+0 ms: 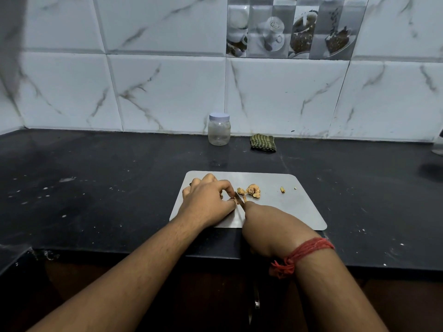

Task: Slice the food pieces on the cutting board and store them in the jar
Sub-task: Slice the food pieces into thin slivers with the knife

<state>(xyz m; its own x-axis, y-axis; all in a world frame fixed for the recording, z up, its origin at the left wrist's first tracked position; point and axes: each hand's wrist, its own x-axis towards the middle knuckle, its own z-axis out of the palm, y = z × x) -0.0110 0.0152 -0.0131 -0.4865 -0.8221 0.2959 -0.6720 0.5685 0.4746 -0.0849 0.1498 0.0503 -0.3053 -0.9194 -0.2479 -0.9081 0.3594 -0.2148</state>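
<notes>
I see my left hand point(206, 202) on the left part of the steel cutting board point(282, 212), thumb and forefinger curled to pinch a small food piece point(245, 198) that shows just past the fingertips, and the knife blade point(239, 204) stands right against those fingertips, cutting down beside them. My right hand point(268, 228), with a red thread band point(304, 252) on its wrist, is closed round the knife handle, which it hides. A loose heap of cut pieces point(253, 190) lies near the middle of the board just beyond the blade, with two crumbs point(282, 189) further right. The board's right half is bare metal and its near edge sits close to the front lip of the black counter point(96, 200). The jar point(219, 129), white lid on, stands well behind the board at the tiled wall point(167, 92), a folded striped cloth point(263, 142) near its right
</notes>
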